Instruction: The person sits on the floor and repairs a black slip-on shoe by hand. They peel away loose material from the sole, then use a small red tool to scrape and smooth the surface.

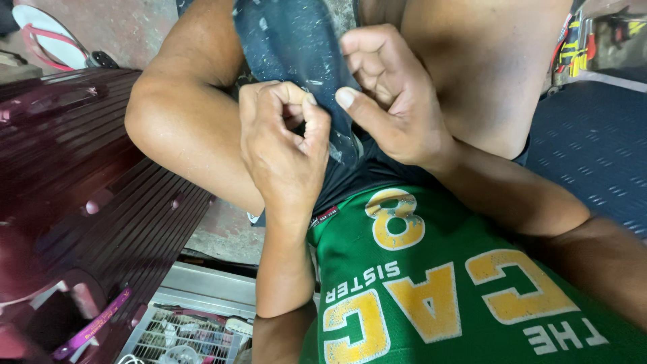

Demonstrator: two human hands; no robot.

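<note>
Two hands work on one dark, scuffed shoe sole that lies between the person's bare knees. At the far left lies a sandal with red straps, beside a maroon ribbed suitcase, with a white wire basket below it. The left hand is curled tight, thumb and forefinger pinching the sole's lower edge. The right hand bends over the sole, thumb pressed flat on it, fingers folded. A green jersey fills the lower frame; a dark blue mat lies far right.
</note>
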